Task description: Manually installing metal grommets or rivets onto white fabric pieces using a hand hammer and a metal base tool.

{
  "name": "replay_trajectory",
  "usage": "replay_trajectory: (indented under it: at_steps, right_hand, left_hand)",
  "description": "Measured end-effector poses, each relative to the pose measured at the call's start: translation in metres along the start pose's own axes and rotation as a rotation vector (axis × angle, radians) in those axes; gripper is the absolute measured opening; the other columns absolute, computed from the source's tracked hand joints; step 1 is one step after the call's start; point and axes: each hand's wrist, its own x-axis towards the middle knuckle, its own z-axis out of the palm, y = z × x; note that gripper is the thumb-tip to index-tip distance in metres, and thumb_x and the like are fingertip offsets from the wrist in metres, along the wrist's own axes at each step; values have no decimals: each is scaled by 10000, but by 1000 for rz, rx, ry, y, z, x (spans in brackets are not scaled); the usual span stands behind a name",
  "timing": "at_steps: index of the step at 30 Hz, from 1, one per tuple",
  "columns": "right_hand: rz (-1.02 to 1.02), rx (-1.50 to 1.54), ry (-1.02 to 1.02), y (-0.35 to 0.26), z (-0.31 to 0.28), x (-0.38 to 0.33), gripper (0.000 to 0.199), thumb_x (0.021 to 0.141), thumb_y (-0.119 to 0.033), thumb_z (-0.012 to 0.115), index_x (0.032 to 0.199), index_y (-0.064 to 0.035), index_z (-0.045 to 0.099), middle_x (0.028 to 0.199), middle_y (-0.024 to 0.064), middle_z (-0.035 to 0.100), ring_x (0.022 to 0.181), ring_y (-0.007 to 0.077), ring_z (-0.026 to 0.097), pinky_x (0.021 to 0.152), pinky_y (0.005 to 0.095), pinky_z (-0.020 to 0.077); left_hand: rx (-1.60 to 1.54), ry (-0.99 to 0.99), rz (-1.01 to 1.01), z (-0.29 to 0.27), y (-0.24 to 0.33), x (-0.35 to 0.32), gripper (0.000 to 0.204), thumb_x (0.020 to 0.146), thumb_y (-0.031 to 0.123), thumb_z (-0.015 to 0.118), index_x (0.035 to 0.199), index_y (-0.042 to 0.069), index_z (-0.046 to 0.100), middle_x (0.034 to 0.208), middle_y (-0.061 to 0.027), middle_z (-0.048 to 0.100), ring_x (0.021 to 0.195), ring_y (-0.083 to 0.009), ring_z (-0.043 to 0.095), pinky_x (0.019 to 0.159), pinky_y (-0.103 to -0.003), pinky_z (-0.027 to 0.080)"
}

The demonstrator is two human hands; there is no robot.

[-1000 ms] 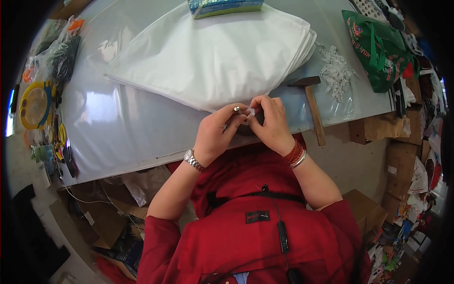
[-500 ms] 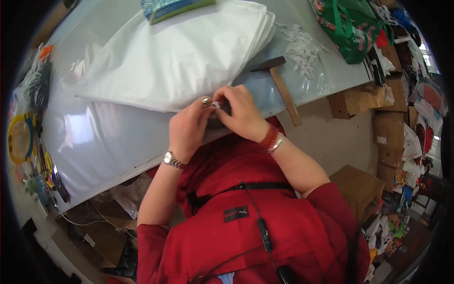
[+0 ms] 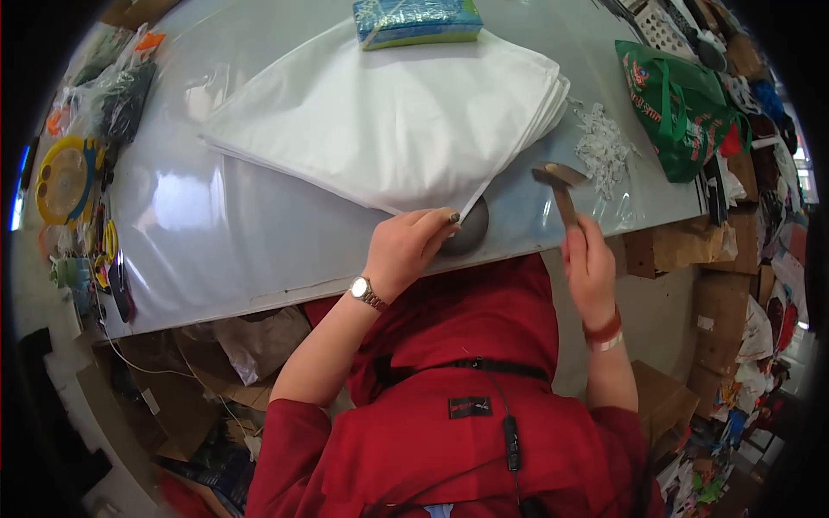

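A blue-and-green wrapped package [image 3: 417,21] lies at the far edge of the tabletop [image 3: 259,233], resting on a stack of white folded sheets [image 3: 389,121]; a green bag [image 3: 678,104] with red markings sits at the far right. The left hand [image 3: 406,250] pinches a small metal piece [image 3: 453,217] at the stack's near corner, over a dark round block [image 3: 471,235]. The right hand [image 3: 589,263] has its fingers clenched round a hammer [image 3: 561,186] — handle running away from the person, head crosswise just beside white scraps [image 3: 603,148].

Red top, wristwatch [image 3: 363,290] — red bangle [image 3: 604,330]
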Motion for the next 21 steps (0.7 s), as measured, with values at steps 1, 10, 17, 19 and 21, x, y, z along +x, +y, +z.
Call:
replay_trajectory:
  at_steps: [1, 10, 17, 19, 21]
  right_hand:
    - [38, 106, -40, -37, -5, -16, 297, 1112, -193, 477, 1319, -10, 585, 780, 96, 584, 620, 182, 561, 600, 348, 476]
    - [-311, -168, -162, -105, 37, -18, 278, 1055, -164, 597, 1286, -11, 605, 816, 203, 670, 710, 415, 658, 602, 452, 511]
    - [-104, -203, -241, -49, 65, -13, 280, 1062, -180, 585, 1302, -40, 621, 853, 215, 670, 777, 442, 663, 649, 477, 517]
    - [-198, -158, 30, -20, 55, 1, 269, 1050, -190, 606, 1282, -60, 647, 883, 195, 688, 792, 430, 671, 663, 472, 524]
    - [-243, -153, 180, 6, 42, 19, 263, 1045, -195, 617, 1272, -70, 659, 897, 185, 697, 799, 425, 675, 670, 469, 528]
  left_hand:
    - [0, 4, 11, -3, 1, -2, 167, 952, 195, 732, 1102, 136, 688, 884, -70, 736, 747, -288, 696, 611, -401, 535]
    - [-2, 26, -31, -23, -6, -4, 140, 990, 177, 695, 1090, 85, 666, 903, -96, 741, 774, -270, 720, 638, -398, 548]
    - [-928, 206, -749, -2, -12, 14, 199, 1075, 200, 591, 1039, 6, 619, 931, -137, 745, 830, -214, 745, 715, -366, 573]
    - [-737, 102, -687, -3, -12, 18, 206, 1078, 212, 589, 1053, 11, 629, 964, -126, 757, 842, -201, 743, 728, -355, 571]
    - [-337, -78, -552, -3, -10, 22, 223, 1085, 235, 584, 1081, 21, 650, 1030, -102, 781, 867, -175, 740, 755, -332, 567]
